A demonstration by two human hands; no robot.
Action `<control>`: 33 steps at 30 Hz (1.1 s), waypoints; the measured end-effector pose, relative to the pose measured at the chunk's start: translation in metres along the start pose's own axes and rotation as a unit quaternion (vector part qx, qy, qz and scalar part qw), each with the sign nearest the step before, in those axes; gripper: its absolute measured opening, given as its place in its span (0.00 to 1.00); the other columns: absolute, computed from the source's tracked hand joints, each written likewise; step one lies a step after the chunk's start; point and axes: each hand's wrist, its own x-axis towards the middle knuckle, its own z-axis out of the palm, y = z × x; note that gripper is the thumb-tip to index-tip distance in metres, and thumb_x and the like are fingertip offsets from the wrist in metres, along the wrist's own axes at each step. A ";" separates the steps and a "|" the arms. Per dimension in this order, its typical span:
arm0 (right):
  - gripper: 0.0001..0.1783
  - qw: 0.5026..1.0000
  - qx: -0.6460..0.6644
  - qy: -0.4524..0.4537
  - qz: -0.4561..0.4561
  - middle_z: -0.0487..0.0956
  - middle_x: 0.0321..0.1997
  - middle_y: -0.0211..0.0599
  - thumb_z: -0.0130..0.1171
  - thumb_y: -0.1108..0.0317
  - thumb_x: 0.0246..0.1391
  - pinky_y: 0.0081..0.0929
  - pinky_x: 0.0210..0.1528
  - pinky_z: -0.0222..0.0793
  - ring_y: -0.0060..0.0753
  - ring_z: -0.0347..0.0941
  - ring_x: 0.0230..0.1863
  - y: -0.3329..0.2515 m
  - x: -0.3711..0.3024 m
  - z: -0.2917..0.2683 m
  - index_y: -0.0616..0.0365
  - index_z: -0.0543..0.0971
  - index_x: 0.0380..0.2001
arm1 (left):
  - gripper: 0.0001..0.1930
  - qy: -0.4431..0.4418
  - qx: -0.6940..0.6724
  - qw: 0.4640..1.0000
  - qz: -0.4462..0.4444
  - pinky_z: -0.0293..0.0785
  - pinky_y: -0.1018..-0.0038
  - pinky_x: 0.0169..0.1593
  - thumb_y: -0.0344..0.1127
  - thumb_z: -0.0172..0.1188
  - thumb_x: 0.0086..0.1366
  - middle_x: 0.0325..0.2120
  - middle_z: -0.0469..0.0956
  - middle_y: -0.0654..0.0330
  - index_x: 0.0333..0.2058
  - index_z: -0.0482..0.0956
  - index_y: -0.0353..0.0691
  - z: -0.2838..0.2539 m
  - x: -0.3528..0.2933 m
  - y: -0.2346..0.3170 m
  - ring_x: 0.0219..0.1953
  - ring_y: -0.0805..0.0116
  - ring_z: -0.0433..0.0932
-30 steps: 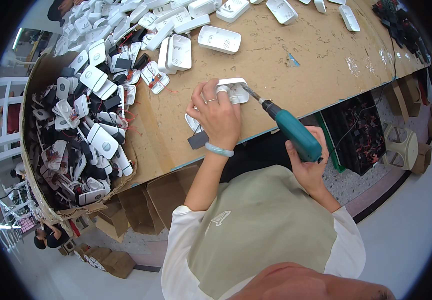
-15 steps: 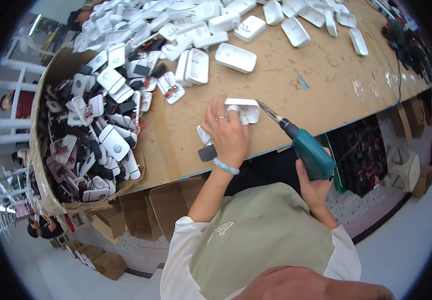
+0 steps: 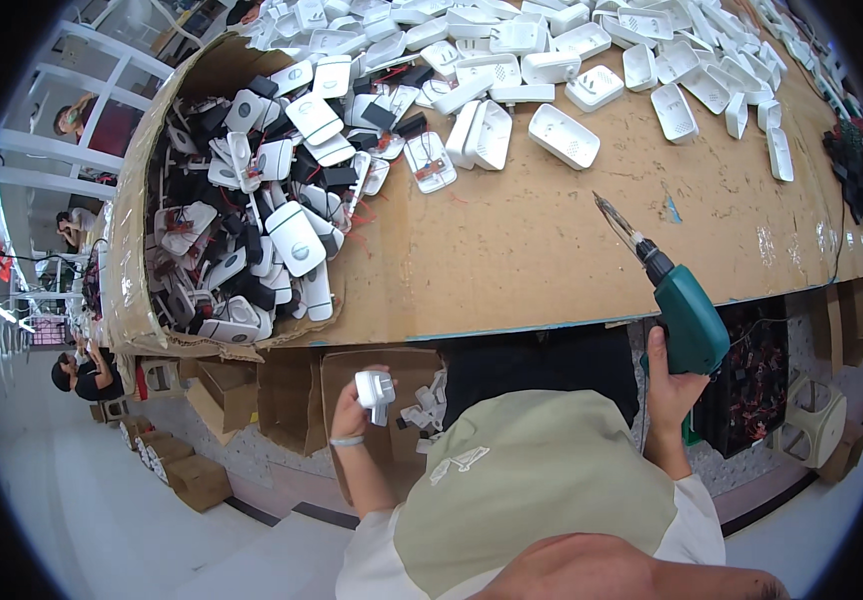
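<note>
Holding, left side: we see the left hand closed on a white plastic piece, raised over an open carton below the front edge of the bench.
White piece, handling: we judge it light, stiff and smooth, a little slippery on its faces, and likelier to crack at a thin edge than to bend; we would take it by its broad sides.
Holding, right side: we see the right hand wrapped round the body of a green power driver, well apart from the left; its metal bit slants up and leftward over the bench.
Driver, handling: we judge it rigid and the heavier of the two; we would grip the green body, clear of the bit.
Carton contents: we make out small white parts, partly hidden.
Bench surface: brown, flat and scuffed, with a blue patch; we expect smooth plastic to slide on it.
Bench, left end: a cardboard bin full of white and black units, with red wires among them.
Bench, far side: a spread of white shells, some open side up.
Room, right: a cream stool.
Room, far left: brown boxes on the floor and a person in a dark top; we cannot tell finer detail.
</note>
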 end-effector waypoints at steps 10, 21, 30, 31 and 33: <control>0.15 0.997 0.012 -0.075 0.002 0.76 0.42 0.31 0.69 0.76 0.57 0.19 0.45 0.69 0.21 0.72 0.41 -0.024 0.002 0.015 0.64 0.76 0.46 | 0.15 0.275 0.313 0.834 -0.361 0.76 0.59 0.39 0.36 0.64 0.56 0.30 0.82 0.52 0.39 0.81 0.32 -0.092 0.019 -0.294 0.34 0.56 0.81; 0.15 0.998 0.014 -0.016 -0.051 0.82 0.42 0.34 0.70 0.75 0.57 0.21 0.47 0.72 0.23 0.77 0.42 -0.012 0.013 0.016 0.66 0.79 0.47 | 0.21 0.155 0.476 0.734 0.459 0.57 0.48 0.67 0.37 0.66 0.63 0.59 0.69 0.37 0.50 0.74 0.30 0.233 0.150 0.128 0.63 0.43 0.66; 0.15 0.993 -0.055 0.094 -0.043 0.81 0.36 0.32 0.69 0.72 0.58 0.18 0.32 0.70 0.18 0.74 0.29 0.011 0.008 -0.015 0.67 0.80 0.46 | 0.11 0.009 0.649 0.683 0.335 0.74 0.55 0.52 0.20 0.52 0.60 0.44 0.75 0.40 0.42 0.74 0.29 0.240 0.258 0.122 0.47 0.43 0.75; 0.15 0.995 -0.055 0.080 -0.012 0.82 0.40 0.35 0.69 0.72 0.58 0.21 0.40 0.72 0.22 0.76 0.36 0.012 0.010 -0.019 0.68 0.80 0.46 | 0.13 -0.028 0.623 0.657 0.423 0.73 0.56 0.54 0.20 0.53 0.59 0.47 0.74 0.41 0.44 0.74 0.29 0.239 0.247 0.115 0.49 0.43 0.74; 0.14 0.997 -0.043 0.056 0.008 0.83 0.44 0.37 0.69 0.73 0.59 0.24 0.48 0.74 0.25 0.78 0.43 0.007 0.017 -0.020 0.68 0.80 0.46 | 0.21 -0.116 0.589 0.638 0.482 0.71 0.58 0.58 0.23 0.57 0.56 0.52 0.73 0.44 0.51 0.74 0.29 0.238 0.240 0.109 0.55 0.45 0.71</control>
